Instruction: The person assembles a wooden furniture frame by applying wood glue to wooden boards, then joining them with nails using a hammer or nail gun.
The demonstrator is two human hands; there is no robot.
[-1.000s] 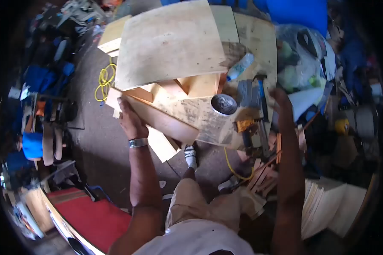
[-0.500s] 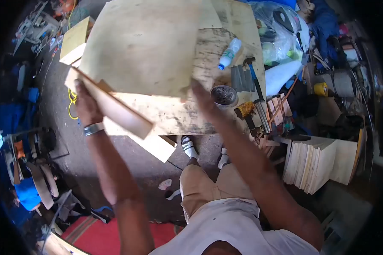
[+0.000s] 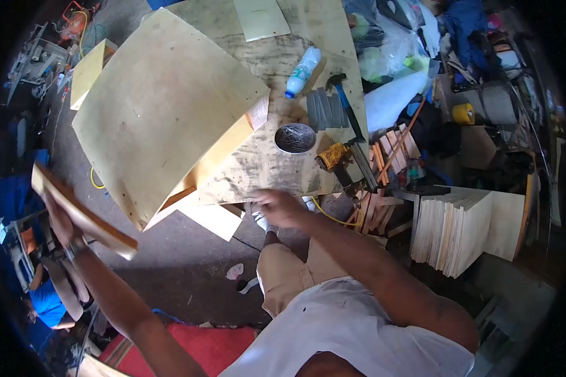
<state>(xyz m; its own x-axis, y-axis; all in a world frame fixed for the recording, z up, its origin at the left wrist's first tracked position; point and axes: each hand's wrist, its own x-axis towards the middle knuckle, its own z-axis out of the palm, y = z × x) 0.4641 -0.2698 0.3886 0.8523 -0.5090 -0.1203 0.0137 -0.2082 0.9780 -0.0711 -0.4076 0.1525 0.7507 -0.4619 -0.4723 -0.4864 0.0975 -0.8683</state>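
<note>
The board (image 3: pixel 85 213) is one flat wooden strip, held out to the left of the worktable (image 3: pixel 277 173), clear of it and above the floor. It is tilted, near end lower. The left hand (image 3: pixel 61 225) grips it from behind near its middle, fingers closed on it. The right hand (image 3: pixel 275 206) hovers at the near edge of the worktable. It is blurred, with fingers loosely spread, and holds nothing.

On the worktable:
- One large plywood box (image 3: pixel 157 107), overhanging the left edge.
- One round tin (image 3: pixel 295 137), just beside the box's corner.
- One plastic bottle (image 3: pixel 303 70), lying on its side.
- One hammer (image 3: pixel 343 94), beside one row of grey strips (image 3: pixel 326 108).
- One yellow nail gun (image 3: pixel 341 160), at the right edge.

To the right, on the floor, stands one stack of plywood panels (image 3: pixel 449 229), set upright.
</note>
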